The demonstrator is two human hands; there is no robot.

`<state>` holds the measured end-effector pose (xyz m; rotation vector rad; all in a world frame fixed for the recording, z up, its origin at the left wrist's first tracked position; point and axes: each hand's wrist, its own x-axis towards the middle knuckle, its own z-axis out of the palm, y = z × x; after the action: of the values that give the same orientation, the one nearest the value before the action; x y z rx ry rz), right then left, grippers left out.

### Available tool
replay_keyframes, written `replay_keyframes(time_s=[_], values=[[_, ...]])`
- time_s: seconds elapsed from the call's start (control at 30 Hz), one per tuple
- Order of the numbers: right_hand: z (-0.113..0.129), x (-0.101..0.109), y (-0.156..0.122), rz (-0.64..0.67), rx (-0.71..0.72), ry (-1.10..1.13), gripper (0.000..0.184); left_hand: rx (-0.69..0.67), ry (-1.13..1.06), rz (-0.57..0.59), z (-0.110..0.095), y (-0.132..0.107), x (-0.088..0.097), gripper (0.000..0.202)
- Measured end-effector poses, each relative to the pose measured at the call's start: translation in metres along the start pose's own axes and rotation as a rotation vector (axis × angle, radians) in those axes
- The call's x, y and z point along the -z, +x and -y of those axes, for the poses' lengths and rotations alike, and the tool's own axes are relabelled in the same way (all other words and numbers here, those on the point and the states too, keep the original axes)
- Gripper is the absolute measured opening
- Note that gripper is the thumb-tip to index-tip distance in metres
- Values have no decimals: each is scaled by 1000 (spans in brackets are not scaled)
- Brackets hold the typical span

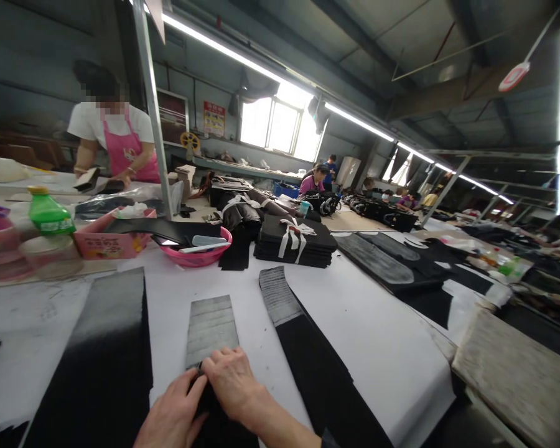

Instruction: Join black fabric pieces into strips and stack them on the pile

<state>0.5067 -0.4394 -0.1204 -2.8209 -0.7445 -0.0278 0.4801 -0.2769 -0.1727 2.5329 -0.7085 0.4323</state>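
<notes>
At the left, the left pile (105, 348) lies lengthwise on the white table (368, 336), its black turning to a grey sheen toward the far end, its right edge jagged.

Next comes the left hand (170, 410), entering from the bottom and angled up to the right, its back uppermost. Its fingers are bent, and thumb and forefinger come close together at a dark edge across the strip (212, 323). Whether they pinch that edge, I cannot tell.

The strip lies flat on the table in the middle, between the two piles, running away from the person. Its far part is pale grey, crossed by thin darker lines, with a straight end; the near part is black and mostly covered by the hands.

The right hand (231, 379) rests over the strip, back up, the forearm slanting in from the lower right. Its knuckles are bent and its fingers curl down close together, meeting the left fingertips. The fingertips are hidden, so its grip cannot be told.

Farther right, the right pile (317, 361) bends slightly, black with a grey, finely lined far end.
</notes>
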Motion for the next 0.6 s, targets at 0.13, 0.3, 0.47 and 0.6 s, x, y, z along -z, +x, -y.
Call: replay_keyframes(time_s=[0.13,0.3,0.47,0.6], values=[[-5,4,-9,-93,-214,233,26,76,45,39,-1,20,5,51],[-20,0,-21,-111,-208,578,10,130,38,200,-16,34,39,22],[-21,-1,-31,-90,-192,942,14,101,63,253,-8,46,58,17],[-16,0,-39,-154,-270,1353,22,116,-13,302,2,45,62,19]])
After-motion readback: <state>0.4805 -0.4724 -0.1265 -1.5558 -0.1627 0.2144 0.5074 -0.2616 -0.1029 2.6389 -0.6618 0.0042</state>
